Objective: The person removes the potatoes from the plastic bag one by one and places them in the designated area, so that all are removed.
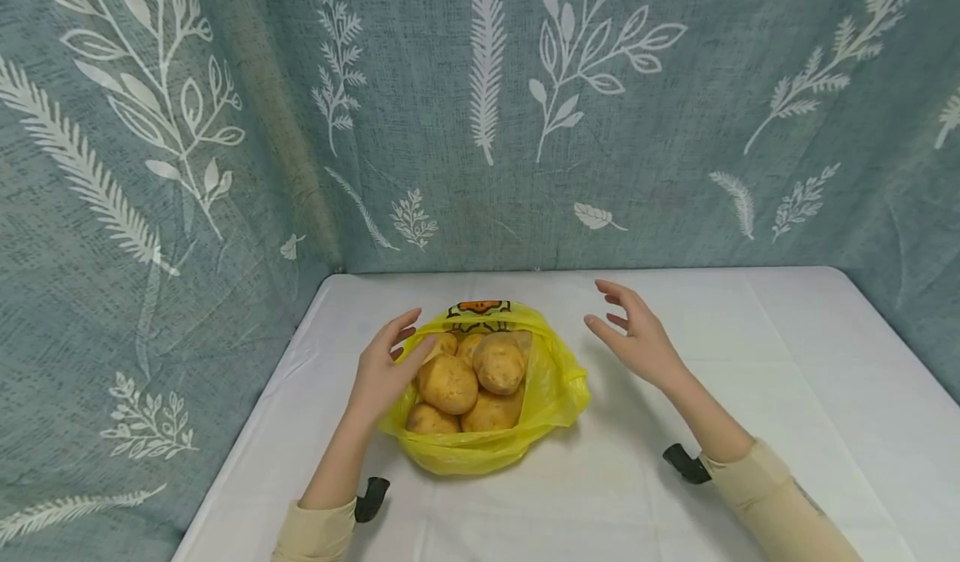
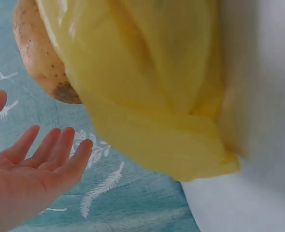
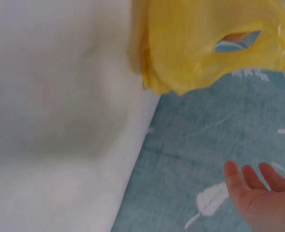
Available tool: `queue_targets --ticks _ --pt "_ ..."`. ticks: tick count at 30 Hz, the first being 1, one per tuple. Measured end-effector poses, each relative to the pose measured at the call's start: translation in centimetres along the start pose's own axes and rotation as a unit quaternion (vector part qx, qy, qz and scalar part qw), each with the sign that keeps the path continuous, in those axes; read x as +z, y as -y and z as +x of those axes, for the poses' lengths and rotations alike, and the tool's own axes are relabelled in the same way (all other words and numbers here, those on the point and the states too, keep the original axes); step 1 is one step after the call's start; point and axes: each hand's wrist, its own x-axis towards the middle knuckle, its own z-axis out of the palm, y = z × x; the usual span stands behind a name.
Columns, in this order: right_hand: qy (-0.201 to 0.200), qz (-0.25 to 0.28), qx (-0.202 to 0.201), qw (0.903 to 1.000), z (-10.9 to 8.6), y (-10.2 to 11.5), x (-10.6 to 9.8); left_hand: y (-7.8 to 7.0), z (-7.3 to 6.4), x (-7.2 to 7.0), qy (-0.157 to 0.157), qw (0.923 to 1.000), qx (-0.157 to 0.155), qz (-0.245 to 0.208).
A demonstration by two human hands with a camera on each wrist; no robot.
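A yellow plastic bag (image 1: 468, 454) sits on the table with its mouth spread wide, and several potatoes (image 1: 447, 383) fill it. Dark printing shows on the bag's far side. My left hand (image 1: 382, 370) hovers at the bag's left edge, its fingers loosely spread and the thumb overlapping a potato in the head view. In the left wrist view that hand (image 2: 41, 174) is apart from the bag (image 2: 147, 96) and holds nothing. To the right of the bag, my right hand (image 1: 636, 338) is raised with relaxed fingers, empty. A handle hole shows in the bag (image 3: 191, 48) in the right wrist view.
A white cloth covers the table (image 1: 750, 378). Behind it and along the sides hangs a blue-green curtain (image 1: 420, 128) with white leaf patterns. A small black device (image 1: 686, 464) sits at the right wrist, another (image 1: 371, 499) at the left.
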Motion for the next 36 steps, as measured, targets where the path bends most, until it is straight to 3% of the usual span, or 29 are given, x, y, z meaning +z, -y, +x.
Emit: queue_targets --ticks 11,15,29,36 --pt "0.068 0.061 -0.008 0.9958 1.0 2.0 2.8 1.6 -2.6 -0.2 0.053 0.9969 -0.050 0.031" --pt "0.086 0.072 -0.015 0.9936 1.2 2.4 3.7 1.9 -3.5 -0.1 0.067 0.9952 -0.054 0.046" --pt "0.163 0.004 -0.020 0.9865 1.4 3.0 6.7 2.5 -5.0 0.1 0.154 0.9836 -0.067 0.065" --pt "0.172 -0.031 -0.038 0.9839 1.3 3.1 7.7 3.2 -5.1 0.4 0.164 0.9828 -0.051 0.068"
